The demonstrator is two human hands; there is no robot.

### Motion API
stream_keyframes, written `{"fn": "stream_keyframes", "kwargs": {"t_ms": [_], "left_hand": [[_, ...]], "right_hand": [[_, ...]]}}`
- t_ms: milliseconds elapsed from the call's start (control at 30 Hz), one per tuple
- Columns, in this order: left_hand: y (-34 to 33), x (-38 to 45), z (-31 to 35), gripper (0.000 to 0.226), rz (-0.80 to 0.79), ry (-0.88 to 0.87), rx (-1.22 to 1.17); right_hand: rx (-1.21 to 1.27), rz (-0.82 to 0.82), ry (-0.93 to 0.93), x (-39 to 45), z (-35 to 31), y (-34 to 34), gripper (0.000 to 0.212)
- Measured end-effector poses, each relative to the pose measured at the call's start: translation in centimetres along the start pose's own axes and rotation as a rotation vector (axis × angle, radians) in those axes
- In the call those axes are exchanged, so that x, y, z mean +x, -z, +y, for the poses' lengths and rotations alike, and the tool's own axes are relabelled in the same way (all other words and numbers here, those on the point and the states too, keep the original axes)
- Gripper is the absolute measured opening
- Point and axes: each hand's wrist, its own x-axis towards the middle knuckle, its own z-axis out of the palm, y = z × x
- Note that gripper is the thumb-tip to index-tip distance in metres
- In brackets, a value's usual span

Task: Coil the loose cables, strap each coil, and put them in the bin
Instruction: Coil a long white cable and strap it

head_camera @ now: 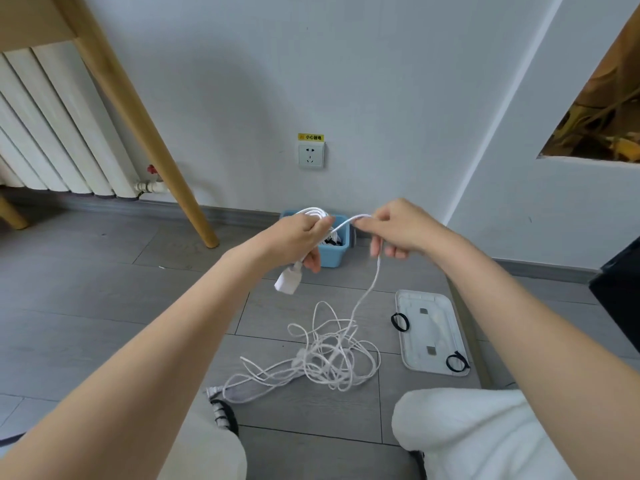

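Hands both gripping one white cable [332, 355]: left hand [304, 237], right hand [394, 226]; two black straps, one blue bin [330, 254].

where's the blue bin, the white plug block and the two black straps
blue bin [333, 255]: head view, on its front wall
white plug block [287, 281]: head view, on its flat face below the left hand [301, 237]
black straps [400, 321]: head view, on the loop at the tray's [427, 336] left edge; the other [456, 362] near its front right corner

a single head-worn wide-angle view looks forward and down, close over both hands [349, 233], toward floor [104, 306] and wall [381, 81].
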Motion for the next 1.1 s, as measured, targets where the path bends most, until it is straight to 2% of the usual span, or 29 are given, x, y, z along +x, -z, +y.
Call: {"fn": "stream_keyframes", "kwargs": {"t_ms": [33,67,100,167,233,300,333,367,400,433,500,533,567,600,700,733,767,800,833,900,933,967,1033,1100], "left_hand": [[0.1,-0.1,-0.4,0.041,-0.010,0.024,-0.011],[0.2,-0.2,-0.5,0.038,-0.012,0.042,-0.044],[0.4,-0.3,-0.6,0.035,-0.009,0.050,-0.084],[0.8,-0.7,0.1,0.037,0.017,0.019,-0.203],[1.7,-1.2,1.7,0.043,0.117,-0.097,-0.429],[2.7,-1.3,2.9,0.048,0.213,-0.230,-0.611],[3.1,-1.4,3.3,0.049,0.232,-0.258,-0.652],[3.2,-1.3,3.2,0.049,0.235,-0.259,-0.666],[3.1,-1.2,2.9,0.049,0.224,-0.234,-0.666],[2.8,-1.1,2.3,0.048,0.201,-0.196,-0.661],[1.9,-1.1,1.1,0.048,0.137,-0.116,-0.642],[1.6,-1.1,0.7,0.050,0.110,-0.090,-0.626],[1.4,-1.0,0.5,0.050,0.090,-0.076,-0.620],[1.3,-1.0,0.7,0.050,0.075,-0.070,-0.641],[1.9,-0.9,2.2,0.050,0.095,-0.113,-0.757],[2.0,-0.8,2.7,0.050,0.107,-0.127,-0.768],[2.1,-0.7,2.9,0.049,0.116,-0.132,-0.761],[1.9,-0.7,2.9,0.050,0.116,-0.126,-0.739],[1.7,-0.7,2.7,0.050,0.108,-0.110,-0.708],[0.8,-0.7,1.9,0.050,0.076,-0.051,-0.665],[0.5,-0.8,1.7,0.050,0.066,-0.024,-0.654],[0.4,-0.7,1.8,0.050,0.060,-0.007,-0.654],[0.7,-0.7,2.4,0.049,0.069,-0.022,-0.717],[1.4,-0.6,3.2,0.048,0.102,-0.081,-0.792]], "right_hand": [[0.130,-0.159,-0.091,-0.2,0.2,-0.5,0.044],[0.215,-0.219,-0.112,-0.3,0.4,-0.9,0.044],[0.267,-0.175,-0.055,0.0,0.2,-1.1,0.042],[0.307,0.131,0.235,0.4,-1.5,-0.8,0.036],[0.335,0.467,0.610,0.1,-4.4,0.5,0.033],[0.305,0.696,0.928,-0.9,-7.0,2.2,0.028],[0.245,0.778,1.015,-1.0,-7.6,2.6,0.023],[0.162,0.838,1.035,-0.7,-7.5,2.4,0.020],[0.104,0.827,0.988,0.0,-6.9,2.0,0.020],[0.058,0.738,0.860,0.9,-5.7,1.2,0.020],[0.049,0.370,0.452,2.1,-3.5,-0.7,0.019],[0.110,0.260,0.312,2.4,-2.8,-1.3,0.024],[0.176,0.263,0.295,2.5,-2.5,-1.5,0.029],[0.225,0.359,0.364,2.3,-2.7,-1.2,0.031],[0.214,0.767,0.801,0.9,-6.0,1.0,0.020],[0.191,0.822,0.908,0.8,-6.8,1.4,0.019],[0.180,0.832,0.930,1.2,-6.6,1.4,0.020],[0.177,0.798,0.845,1.7,-5.8,0.9,0.022],[0.143,0.692,0.671,2.0,-4.8,0.3,0.023],[0.015,0.260,0.229,2.2,-2.6,-1.1,0.030],[-0.015,0.132,0.143,1.9,-2.2,-1.5,0.034],[0.011,0.122,0.178,1.8,-2.3,-1.3,0.034],[0.167,0.424,0.537,1.2,-4.3,0.2,0.027],[0.176,0.686,0.931,0.1,-6.8,1.5,0.021]]}}
